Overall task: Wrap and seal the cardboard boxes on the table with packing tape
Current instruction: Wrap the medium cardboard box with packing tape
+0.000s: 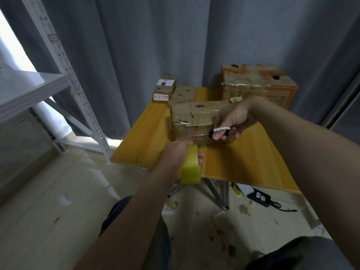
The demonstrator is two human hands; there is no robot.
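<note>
Head view: my left hand [175, 155] grips the tape roll [190, 169] just short of the cardboard box [191, 118] on the counter [243, 162]. That probably keeps the strip taut. My right hand [233, 119] pinches a small tool [221, 129], likely a cutter, against the box's near face.

Red handwritten "1791" on white label [161, 97] of small box [164, 89]

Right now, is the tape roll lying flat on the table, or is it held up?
Held up, on edge: the left hand grips the tape roll at the table's near edge; it does not lie flat.
</note>
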